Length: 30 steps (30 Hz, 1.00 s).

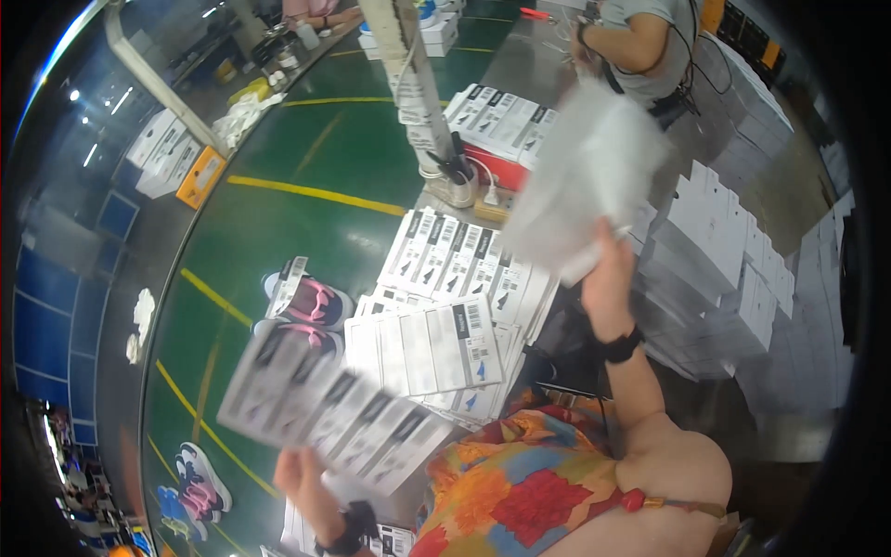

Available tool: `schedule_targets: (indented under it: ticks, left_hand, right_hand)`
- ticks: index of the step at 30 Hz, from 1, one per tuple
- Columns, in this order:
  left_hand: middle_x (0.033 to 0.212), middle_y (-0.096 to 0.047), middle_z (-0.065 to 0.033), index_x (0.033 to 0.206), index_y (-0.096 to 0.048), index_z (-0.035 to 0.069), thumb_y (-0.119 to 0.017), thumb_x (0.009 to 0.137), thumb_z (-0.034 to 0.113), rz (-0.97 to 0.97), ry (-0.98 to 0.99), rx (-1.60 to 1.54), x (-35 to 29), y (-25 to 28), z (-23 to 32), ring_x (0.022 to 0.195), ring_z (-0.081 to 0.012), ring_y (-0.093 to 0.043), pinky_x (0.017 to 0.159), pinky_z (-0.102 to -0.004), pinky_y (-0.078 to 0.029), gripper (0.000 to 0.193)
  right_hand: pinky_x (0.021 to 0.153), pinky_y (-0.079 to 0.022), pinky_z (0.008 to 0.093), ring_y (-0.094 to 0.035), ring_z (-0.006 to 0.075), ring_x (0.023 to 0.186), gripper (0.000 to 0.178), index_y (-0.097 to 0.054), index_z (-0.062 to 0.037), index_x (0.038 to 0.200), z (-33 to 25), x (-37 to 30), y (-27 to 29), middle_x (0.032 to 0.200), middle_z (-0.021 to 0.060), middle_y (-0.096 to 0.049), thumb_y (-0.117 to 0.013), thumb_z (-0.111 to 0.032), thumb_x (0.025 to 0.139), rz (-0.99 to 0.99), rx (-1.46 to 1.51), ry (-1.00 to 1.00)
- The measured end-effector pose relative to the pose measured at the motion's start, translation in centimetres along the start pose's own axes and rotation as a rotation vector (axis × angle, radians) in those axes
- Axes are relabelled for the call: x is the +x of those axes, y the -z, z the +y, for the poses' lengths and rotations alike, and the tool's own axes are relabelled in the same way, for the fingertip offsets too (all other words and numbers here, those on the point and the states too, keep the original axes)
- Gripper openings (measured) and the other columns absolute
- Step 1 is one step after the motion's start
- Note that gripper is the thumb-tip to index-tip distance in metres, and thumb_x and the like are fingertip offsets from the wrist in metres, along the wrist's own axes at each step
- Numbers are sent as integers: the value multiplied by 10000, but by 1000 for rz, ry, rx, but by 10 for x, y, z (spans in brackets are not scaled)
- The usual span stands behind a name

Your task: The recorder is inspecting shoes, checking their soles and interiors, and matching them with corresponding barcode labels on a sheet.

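My left hand (302,483), closed, grips the near edge of a printed label sheet (325,408), smeared by motion. At the right my raised right hand (608,278) pinches the lower edge of a pale, blank-looking sheet (585,176); blur hides whether it is paper or thin film. Between the hands lie overlapping stacks of label sheets (422,348), with more label sheets (455,255) just beyond. A pair of dark sneakers with pink laces (311,302) stands left of the stacks, one with a tag on it and partly covered by the left sheet.
A taped post (408,84) rises beyond the stacks, a pen cup (452,181) at its foot. More sneakers (200,487) sit on the green surface (306,213) at lower left. White boxes (710,241) are piled at right. A co-worker's arm (631,46) is at far right.
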<state>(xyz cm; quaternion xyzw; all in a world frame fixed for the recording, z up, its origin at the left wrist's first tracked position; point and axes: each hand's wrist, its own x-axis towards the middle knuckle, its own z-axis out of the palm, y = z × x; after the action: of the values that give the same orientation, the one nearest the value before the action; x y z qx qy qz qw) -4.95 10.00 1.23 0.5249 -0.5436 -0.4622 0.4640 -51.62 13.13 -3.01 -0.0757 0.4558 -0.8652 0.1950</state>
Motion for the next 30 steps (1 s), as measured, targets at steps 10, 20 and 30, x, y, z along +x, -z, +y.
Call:
schedule_targets:
  ticks: [10, 20, 30]
  left_hand:
    - [921, -616, -97, 1122, -551, -33, -610, 889, 218, 236, 493, 439, -125, 144, -3, 710, -175, -556, 679, -315, -501, 348]
    - [1071, -628, -172, 1232, -495, -29, -587, 890, 263, 106, 829, 1249, -151, 153, -4, 907, -229, -634, 737, -316, -504, 459]
    - [1099, -581, -150, 1159, -557, 49, -652, 752, 50, -861, -679, 553, -77, -44, 182, 965, -329, -567, 816, -378, -464, 418]
  right_hand:
    - [805, -497, 411, -583, 310, 993, 462, -441, 73, 1216, 104, 156, 206, 1159, 204, -552, -570, -188, 858, 656, -447, 85]
    - [715, -475, 318, -599, 221, 814, 334, -556, 4, 993, 94, 185, 179, 934, 123, -632, -594, -309, 881, 423, -535, 75]
    - [608, -430, 206, -540, 72, 648, 151, -574, -44, 825, -77, -4, -66, 732, 24, -602, -546, -165, 911, -751, -332, 193]
